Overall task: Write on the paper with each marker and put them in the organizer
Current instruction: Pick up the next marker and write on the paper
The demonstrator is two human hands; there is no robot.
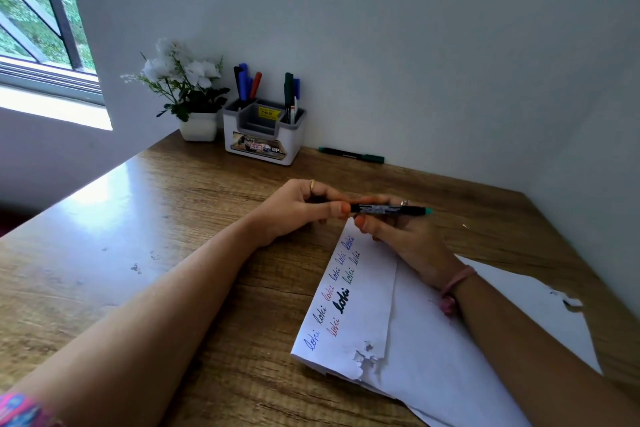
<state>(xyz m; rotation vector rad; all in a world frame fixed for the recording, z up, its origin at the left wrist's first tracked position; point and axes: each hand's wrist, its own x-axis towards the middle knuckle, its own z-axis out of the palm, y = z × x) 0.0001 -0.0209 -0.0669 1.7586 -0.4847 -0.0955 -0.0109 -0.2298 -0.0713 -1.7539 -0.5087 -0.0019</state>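
A black marker (389,209) with a teal end lies level between both hands, above the top corner of the white paper (426,340). My left hand (298,208) grips its left end, fingers curled round it. My right hand (398,236) pinches the barrel from below. The paper carries several handwritten words in blue, red and black. The white organizer (265,135) stands by the wall and holds several markers: black, blue and red (246,83) in its left slot, green and blue (290,90) in its right slot. Another green marker (351,154) lies on the desk beside the wall.
A white pot of white flowers (187,94) stands left of the organizer. The wooden desk (156,236) meets walls at the back and right. A window (38,10) is at upper left. The paper's lower edge is torn.
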